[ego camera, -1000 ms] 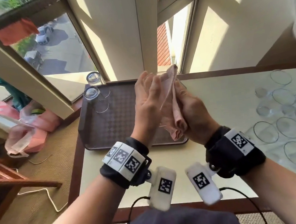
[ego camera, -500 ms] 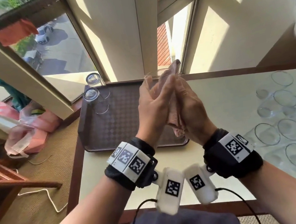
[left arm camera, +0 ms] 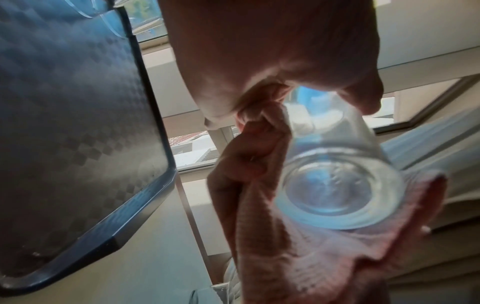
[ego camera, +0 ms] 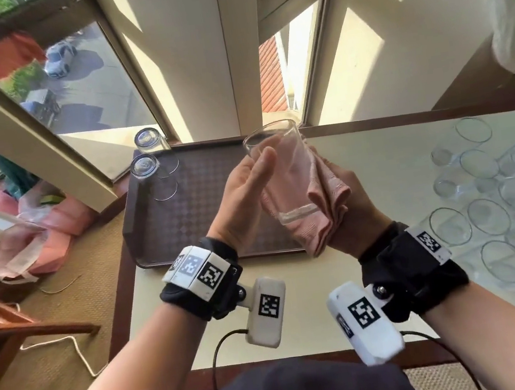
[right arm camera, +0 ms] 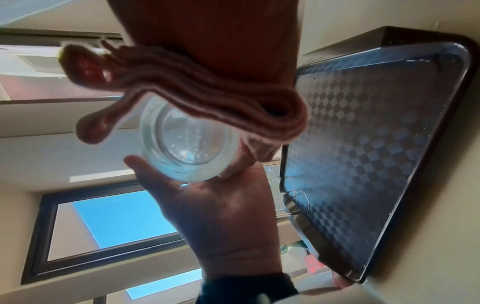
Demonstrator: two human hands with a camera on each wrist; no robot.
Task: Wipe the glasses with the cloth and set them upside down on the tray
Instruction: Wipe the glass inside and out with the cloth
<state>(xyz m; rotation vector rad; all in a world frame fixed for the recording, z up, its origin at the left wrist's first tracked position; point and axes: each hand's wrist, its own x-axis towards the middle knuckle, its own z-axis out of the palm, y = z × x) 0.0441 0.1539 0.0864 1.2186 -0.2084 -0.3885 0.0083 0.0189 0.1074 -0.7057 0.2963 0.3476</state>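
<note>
Above the near right of the brown tray (ego camera: 204, 201), my left hand (ego camera: 256, 168) grips a clear glass (ego camera: 282, 172), thumb on the near side. The glass is tilted, mouth away from me and thick base (left arm camera: 335, 189) toward me. My right hand (ego camera: 347, 189) holds the folded pink cloth (ego camera: 326, 205) against the glass's right and lower side. In the right wrist view the cloth (right arm camera: 207, 98) drapes over the glass base (right arm camera: 187, 142), with the left hand (right arm camera: 221, 205) cupped below. Two glasses (ego camera: 144, 167) stand upside down at the tray's back left corner.
Several clear glasses (ego camera: 484, 184) stand mouth up on the pale table (ego camera: 376, 159) to the right. A window wall runs along the far edge. Left of the table are a wooden chair (ego camera: 11, 328) and pink bags (ego camera: 35, 237) on the floor.
The hands were pressed together round the glass with the cloth poking out at the top. Now they have parted, the glass shows, and the cloth sits at its right and base.
</note>
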